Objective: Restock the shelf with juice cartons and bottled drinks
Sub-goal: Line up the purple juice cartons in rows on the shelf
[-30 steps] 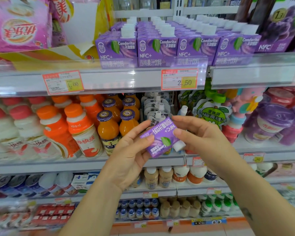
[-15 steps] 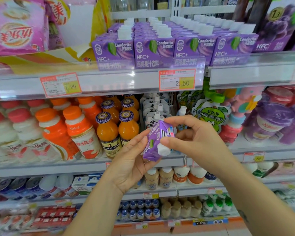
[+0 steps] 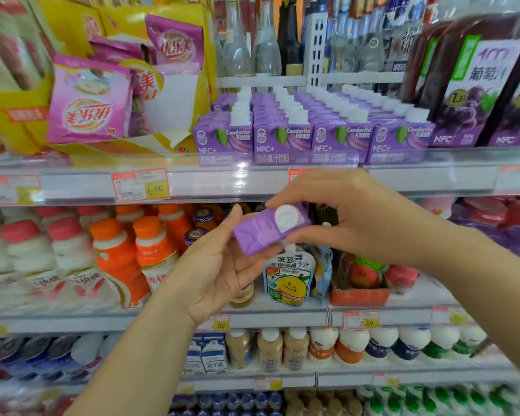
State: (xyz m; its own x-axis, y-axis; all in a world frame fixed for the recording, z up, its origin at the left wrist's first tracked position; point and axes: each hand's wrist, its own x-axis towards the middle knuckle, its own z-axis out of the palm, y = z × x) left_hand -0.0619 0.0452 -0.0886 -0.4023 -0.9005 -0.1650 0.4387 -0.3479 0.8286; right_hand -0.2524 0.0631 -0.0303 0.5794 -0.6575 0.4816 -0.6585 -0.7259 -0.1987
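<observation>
One small purple juice carton with a round white cap is held tipped on its side, cap facing the camera, in mid-air in front of the middle shelf's bottles and just below the upper shelf rail. The right hand pinches the cap end, fingers curled over the top and thumb underneath. The left hand holds the other end, thumb up against it and fingers curled below. The carton's printed front is turned away, so I can't read it. Above, the matching purple cartons sit four across the front (the rows behind blur together, not countable). The right hand hides most of a red-and-white price tag. Two orange plastic bottles are clear; the pink-capped white bottles at far left are smeared.
</observation>
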